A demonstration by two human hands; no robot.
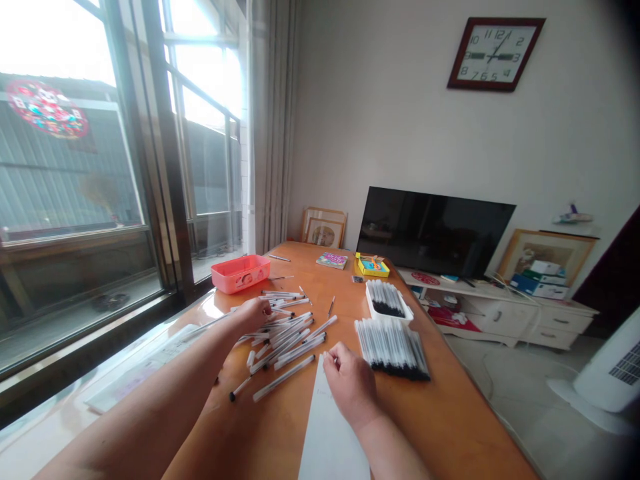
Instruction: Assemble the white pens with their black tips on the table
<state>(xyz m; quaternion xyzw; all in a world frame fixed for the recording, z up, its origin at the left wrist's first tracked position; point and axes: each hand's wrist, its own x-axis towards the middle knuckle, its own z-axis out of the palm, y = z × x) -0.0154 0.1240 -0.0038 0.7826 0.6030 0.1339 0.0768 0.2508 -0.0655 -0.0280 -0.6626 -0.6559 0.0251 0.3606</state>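
My left hand [254,315] reaches into the far side of a loose pile of pens [293,337] with clear barrels and black ends. Its fingers are curled, and whatever they hold is hidden. Closed in a pinch, my right hand [349,381] rests over the top of a sheet of paper [320,433] with faint writing. I cannot make out what is between its fingertips. Right of that hand lies a neat stack of pens [393,347], black ends toward me. Behind it, a white basket [406,313] holds more pens in a row.
A pink plastic box [240,275] stands at the table's left edge by the window. Farther back are a colourful booklet [332,260] and a yellow box [373,268]. A television [433,230] on a white cabinet stands beyond the table. A white appliance [607,373] is at the right.
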